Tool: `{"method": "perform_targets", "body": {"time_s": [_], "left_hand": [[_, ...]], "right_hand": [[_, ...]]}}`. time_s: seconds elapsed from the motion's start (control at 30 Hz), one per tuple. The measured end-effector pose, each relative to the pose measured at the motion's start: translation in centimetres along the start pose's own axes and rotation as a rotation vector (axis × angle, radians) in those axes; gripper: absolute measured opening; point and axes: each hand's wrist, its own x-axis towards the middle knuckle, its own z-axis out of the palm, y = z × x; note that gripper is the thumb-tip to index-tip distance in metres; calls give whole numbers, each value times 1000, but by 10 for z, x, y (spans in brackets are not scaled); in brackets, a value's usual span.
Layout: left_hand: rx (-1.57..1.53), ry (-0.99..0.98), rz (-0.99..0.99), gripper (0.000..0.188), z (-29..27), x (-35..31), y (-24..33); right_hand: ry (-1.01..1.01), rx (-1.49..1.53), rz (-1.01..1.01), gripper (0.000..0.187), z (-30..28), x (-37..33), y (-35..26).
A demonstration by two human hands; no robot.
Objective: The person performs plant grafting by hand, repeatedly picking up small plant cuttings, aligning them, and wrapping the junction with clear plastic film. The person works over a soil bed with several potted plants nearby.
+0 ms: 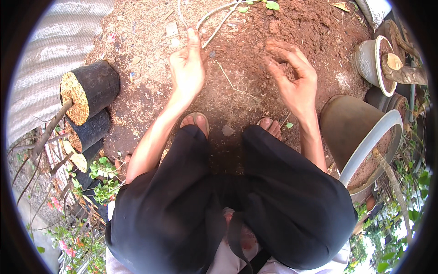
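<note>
My left hand (187,73) is closed, thumb up, on a thin pale plant stem (221,7) at the top of the view. The stem forks into several slender shoots, and small green leaves (272,5) hang at its right end. The upper part runs out of the picture. My right hand (296,75) hovers over loose reddish-brown soil (292,23), its fingers curved and apart from the thumb. Soil clings to those fingertips, and nothing shows between them.
Black grow bags (98,86) with cut stems lean at the left beside a corrugated sheet (50,55). On the right stand a white pot (365,61) and a large brown pot (342,128) with a grey rim. Flowering plants (68,246) grow at the lower left.
</note>
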Motion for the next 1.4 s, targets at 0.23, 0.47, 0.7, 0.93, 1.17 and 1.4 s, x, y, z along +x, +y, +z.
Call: {"method": "perform_targets", "body": {"time_s": [0.23,0.47,0.7,0.93,1.17,1.4], "left_hand": [[-207,-411,21,35,-10,6,10],[-76,-446,28,23,-12,7,10],[50,-464,33,28,-12,5,12],[-205,-533,-159,34,-6,-2,39],[-323,-428,-315,29,-6,-11,50],[-268,-329,-442,28,5,-28,71]], "right_hand": [[-66,5,40,27,-2,2,-5],[-81,50,130,25,-6,1,0],[-116,71,109,25,-2,2,1],[-41,45,-235,37,15,2,-21],[60,-125,-506,41,24,1,-28],[184,-147,-661,39,28,3,-23]]}}
